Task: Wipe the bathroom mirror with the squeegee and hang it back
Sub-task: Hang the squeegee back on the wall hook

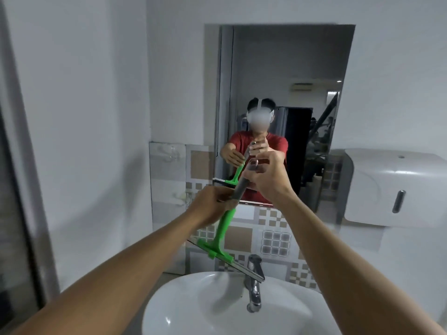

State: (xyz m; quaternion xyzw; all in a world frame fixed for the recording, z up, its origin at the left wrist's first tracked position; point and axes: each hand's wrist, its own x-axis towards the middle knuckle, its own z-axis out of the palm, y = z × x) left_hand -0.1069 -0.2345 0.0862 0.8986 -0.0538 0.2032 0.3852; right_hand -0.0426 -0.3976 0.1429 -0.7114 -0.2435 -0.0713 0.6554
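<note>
Green plastic squeegee with a grey metal handle (226,221) sits in both my hands at frame centre, above the white ceramic sink (193,308). It hangs head-down: the long blade bar runs diagonally at lower centre, just in front of the chrome faucet (254,281), not touching the rectangular wall mirror (285,93) at upper centre.

My left hand (210,204) is closed around the shaft where green neck meets grey tube. My right hand (266,175) pinches the top end of the handle, fingers curled tight; a small metal loop shows there, likely for hanging.

Handling guess: light, stiff and rigid, with only the blade edge soft. The smooth metal tube could be slippery if wet, so grip on the tube with one hand is best. The wide head will swing if held only at the tip.

Look: T-shaped, bright green neck and head bracket, thin dark-and-metal blade strip, dull grey tube. Its reflection shows in the mirror's lower left.

Clear plastic wall hook (169,151), left of the mirror, looks like the hanging spot. Blade is not yet on glass.
</note>
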